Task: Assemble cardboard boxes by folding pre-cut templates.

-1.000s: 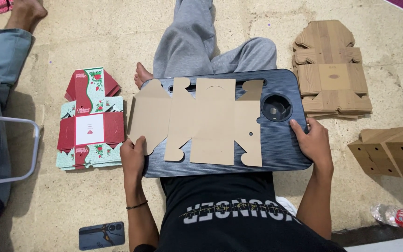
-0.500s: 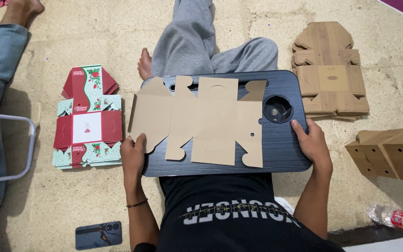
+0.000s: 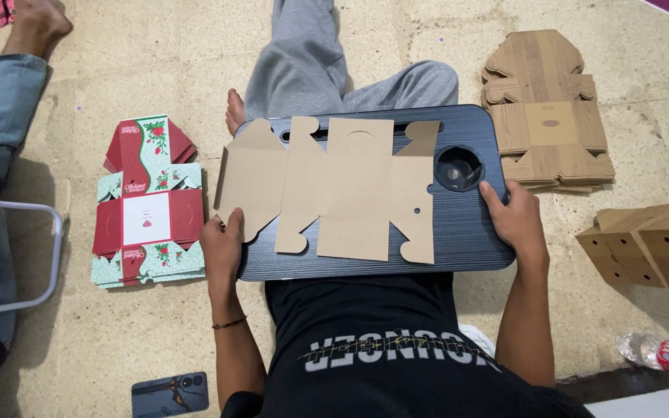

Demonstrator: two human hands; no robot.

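The flat, unfolded brown cardboard box blank (image 3: pixel 333 188) lies printed side down across the dark wood-grain lap tray (image 3: pixel 458 232), which rests on the seated person's lap; since the earlier frames it sits in the same place and neither hand has shifted. The left hand (image 3: pixel 222 246) grips the tray's left edge, thumb pressing on the blank's lower left flap, fingers curled under. The right hand (image 3: pixel 514 219) clasps the tray's right edge just below the round cup recess (image 3: pixel 458 168), fingers closed around the rim. On the floor lie one stack of red and green printed box blanks (image 3: pixel 147 209) to the left, one stack of wood-patterned blanks (image 3: pixel 545 116) to the right, one dark phone (image 3: pixel 169 394) and one plastic bottle (image 3: pixel 663 354).
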